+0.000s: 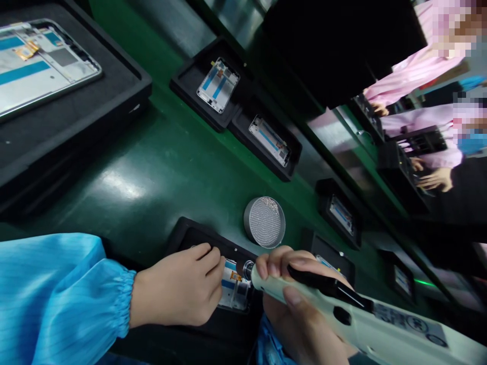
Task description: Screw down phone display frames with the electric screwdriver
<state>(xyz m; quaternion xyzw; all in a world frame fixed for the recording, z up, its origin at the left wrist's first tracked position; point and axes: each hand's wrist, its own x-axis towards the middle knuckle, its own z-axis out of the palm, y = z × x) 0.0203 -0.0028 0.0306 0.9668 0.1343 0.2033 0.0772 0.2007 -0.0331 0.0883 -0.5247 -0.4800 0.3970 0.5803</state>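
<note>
Phone frame (235, 290) between both hands (178, 286) (300, 309)

The sleeve (57, 299) was light blue with thin stripes, the desk (160, 172) shiny green, the electric screwdriver (365, 319) pale green with black, the phone frame (235, 291) blue-banded.
</note>
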